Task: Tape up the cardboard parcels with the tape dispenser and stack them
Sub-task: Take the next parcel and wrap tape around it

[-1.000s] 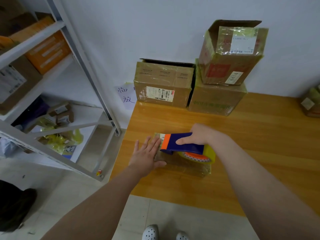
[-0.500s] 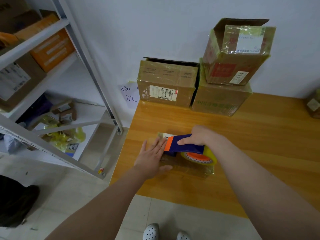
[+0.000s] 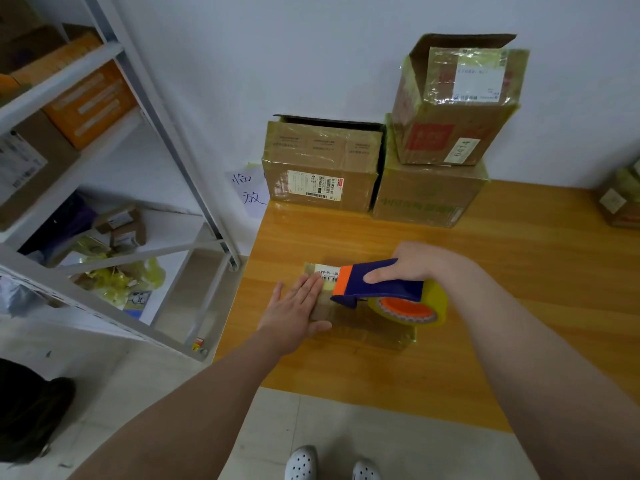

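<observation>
The right hand [image 3: 412, 265] is gripping the blue tape dispenser [image 3: 381, 289], hiding much of the brown parcel [image 3: 367, 332]; the left hand [image 3: 294, 311] is pressing flat on it.

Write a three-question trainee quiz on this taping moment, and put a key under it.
1. True or false: the left hand lies flat on the small parcel.
2. Which one grips the tape dispenser? A: left hand. B: right hand.
3. Fill in: the front tip of the tape dispenser is coloured ____.
Key: 1 true; 2 B; 3 orange.
</observation>
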